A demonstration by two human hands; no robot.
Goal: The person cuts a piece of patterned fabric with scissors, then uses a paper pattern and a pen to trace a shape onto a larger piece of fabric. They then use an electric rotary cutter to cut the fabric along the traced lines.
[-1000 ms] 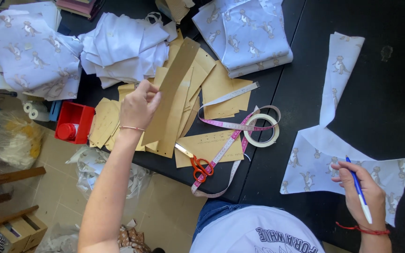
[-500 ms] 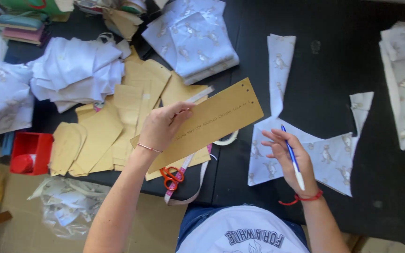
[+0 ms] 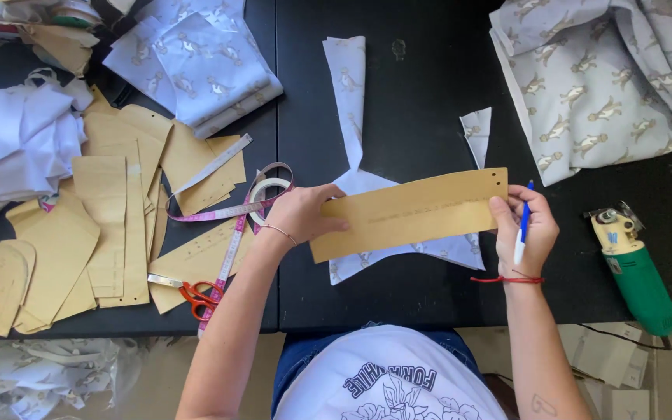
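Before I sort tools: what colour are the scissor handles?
Orange-red scissor handles, head view.

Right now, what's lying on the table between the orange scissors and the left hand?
In the head view, a pink measuring tape runs across that stretch, over tan paper pattern pieces, between the scissors and the left hand.

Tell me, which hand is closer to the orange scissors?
Left. The left hand is just up and right of the orange scissors; the right hand is far across the table, holding a pen.
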